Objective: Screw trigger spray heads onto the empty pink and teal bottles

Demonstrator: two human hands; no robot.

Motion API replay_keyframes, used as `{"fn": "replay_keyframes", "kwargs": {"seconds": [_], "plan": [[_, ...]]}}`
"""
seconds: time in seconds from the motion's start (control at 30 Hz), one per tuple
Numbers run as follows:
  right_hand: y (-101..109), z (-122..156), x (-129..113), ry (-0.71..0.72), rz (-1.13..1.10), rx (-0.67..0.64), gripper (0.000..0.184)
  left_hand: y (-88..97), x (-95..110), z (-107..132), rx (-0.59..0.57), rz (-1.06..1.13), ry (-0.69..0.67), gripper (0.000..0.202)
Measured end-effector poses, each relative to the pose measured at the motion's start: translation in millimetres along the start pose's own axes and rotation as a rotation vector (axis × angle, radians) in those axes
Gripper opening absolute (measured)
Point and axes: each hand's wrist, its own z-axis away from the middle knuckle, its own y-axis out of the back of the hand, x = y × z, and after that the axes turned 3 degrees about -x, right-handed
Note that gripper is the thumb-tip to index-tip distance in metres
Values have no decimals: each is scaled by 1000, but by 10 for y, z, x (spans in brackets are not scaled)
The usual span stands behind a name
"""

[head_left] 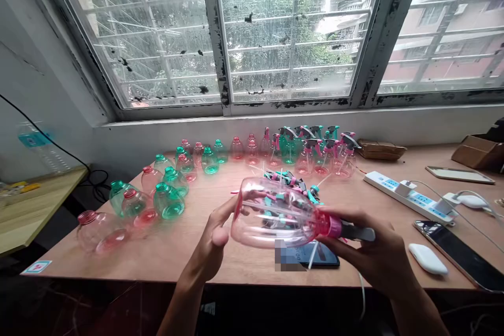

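A clear pink spray bottle (275, 218) lies sideways in the air above the table's front part, its base to the left. My left hand (218, 236) grips the base end, with fingers behind the plastic and the thumb at the near side. At the neck, my right hand (378, 252) is closed around the pink and grey trigger sprayer (334, 226), which sits on the bottle's mouth. A thin straw shows through the bottle wall. Behind it lies a pile of loose trigger sprayers (289, 181) in pink, green and grey, partly hidden by the bottle.
Open pink and green bottles (169, 202) stand at the left and along the back. Several bottles with sprayers (321, 155) stand back centre. A phone (323, 254) lies under the held bottle. To the right are a power strip (409, 197), cables, a white case (428, 259) and another phone (460, 254).
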Motion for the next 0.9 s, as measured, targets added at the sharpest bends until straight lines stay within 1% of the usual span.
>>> {"fn": "replay_keyframes", "kwargs": {"seconds": [0.1,0.17,0.23,0.33,0.43,0.47,0.5,0.57,0.63,0.7,0.73,0.8,0.9], "plan": [[-12,-28,86,55,-7,-66,41,103,-88,-5,27,23,-3,121],[-40,-44,136,34,-19,-57,40,201,-128,-10,-18,38,25,123],[-66,-63,181,-36,-53,-44,34,304,-149,-12,-115,45,18,116],[-82,-96,239,-183,-112,-66,25,416,-145,-2,-248,36,-49,106],[-81,-123,284,-268,-139,-114,21,424,-115,14,-331,-11,-91,90],[-83,-127,295,-273,-144,-125,22,400,-106,17,-344,-34,-97,87],[-88,-129,304,-266,-147,-129,23,364,-100,16,-347,-59,-97,88],[-106,-129,315,-228,-142,-126,26,259,-100,3,-303,-101,-91,100],[-125,-128,316,-177,-124,-110,29,137,-119,-24,-179,-111,-83,116],[-134,-127,306,-148,-102,-79,30,38,-153,-54,-45,-113,-87,123],[-133,-126,297,-156,-99,-65,29,9,-173,-67,-16,-130,-92,124],[-124,-127,274,-223,-122,-63,26,-6,-214,-81,-29,-203,-112,126],[-119,-134,249,-313,-176,-91,23,37,-258,-79,-38,-329,-175,112]]}}
